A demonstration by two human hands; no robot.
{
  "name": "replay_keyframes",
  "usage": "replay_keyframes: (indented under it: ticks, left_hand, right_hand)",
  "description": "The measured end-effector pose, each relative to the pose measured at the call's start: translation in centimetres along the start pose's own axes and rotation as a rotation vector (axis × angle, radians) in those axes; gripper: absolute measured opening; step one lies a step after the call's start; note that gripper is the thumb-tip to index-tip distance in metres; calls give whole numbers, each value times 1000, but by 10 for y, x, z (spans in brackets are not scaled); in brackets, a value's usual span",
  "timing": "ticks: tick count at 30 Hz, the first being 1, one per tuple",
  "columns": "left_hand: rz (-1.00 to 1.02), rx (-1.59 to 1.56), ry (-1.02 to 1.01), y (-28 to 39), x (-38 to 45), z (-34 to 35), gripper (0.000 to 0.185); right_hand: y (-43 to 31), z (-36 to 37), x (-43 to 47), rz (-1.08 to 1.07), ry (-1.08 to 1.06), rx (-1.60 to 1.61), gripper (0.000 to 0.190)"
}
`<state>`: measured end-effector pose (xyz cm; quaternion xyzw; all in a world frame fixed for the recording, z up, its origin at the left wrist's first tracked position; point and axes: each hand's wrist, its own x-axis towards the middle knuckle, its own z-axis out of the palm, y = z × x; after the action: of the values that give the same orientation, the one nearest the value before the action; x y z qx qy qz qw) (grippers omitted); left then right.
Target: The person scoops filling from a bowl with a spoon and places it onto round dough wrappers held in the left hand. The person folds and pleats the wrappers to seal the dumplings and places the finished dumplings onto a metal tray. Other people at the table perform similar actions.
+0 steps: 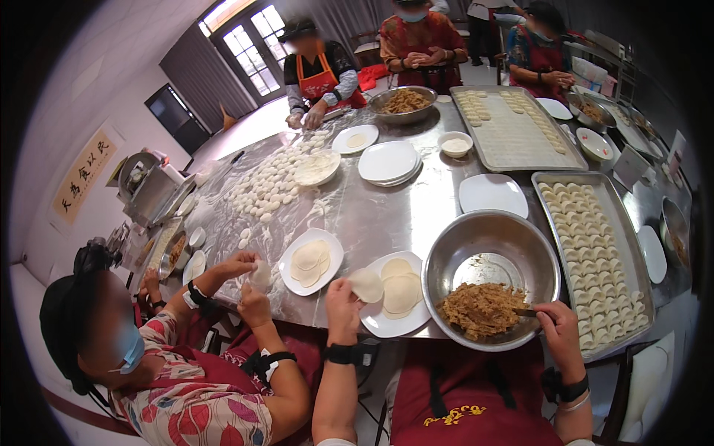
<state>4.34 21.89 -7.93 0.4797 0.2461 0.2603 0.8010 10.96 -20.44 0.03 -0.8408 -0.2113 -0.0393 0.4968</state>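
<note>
My left hand (342, 311) grips a round dough wrapper (367, 285) by its edge, above a white plate (385, 330). More dough wrappers (400, 290) lie stacked on that plate. In my right hand (560, 329) is the handle of a flat filling spatula (523, 313); its far end is sunk in brown minced filling (482, 306). The filling sits in the near part of a large steel mixing bowl (491, 240) at the table's front edge. To the bowl's right, folded dumplings (594, 262) stand in rows on a metal tray (630, 262).
On my left a co-worker (184, 368) handles a wrapper beside another plate of wrappers (310, 262). Floured dough pieces (273, 184) spread across the steel table (346, 223). Beyond my bowl are a white plate (493, 195), stacked plates (389, 161) and a second dumpling tray (519, 145). Several people stand opposite.
</note>
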Motion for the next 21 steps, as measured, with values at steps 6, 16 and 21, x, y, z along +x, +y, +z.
replay_keyframes:
  ticks: [6,16,21]
  left_hand:
    - [-103,-579,-80,9,-39,-24,27]
    - [-178,-421,3,-8,-86,-10,30]
    - [-149,-459,44,-4,-91,-8,31]
  right_hand:
    - [-11,-24,1,45,63,47,9]
    - [10,-15,22,-53,161,-139,12]
    - [16,-1,25,-61,142,-118,15]
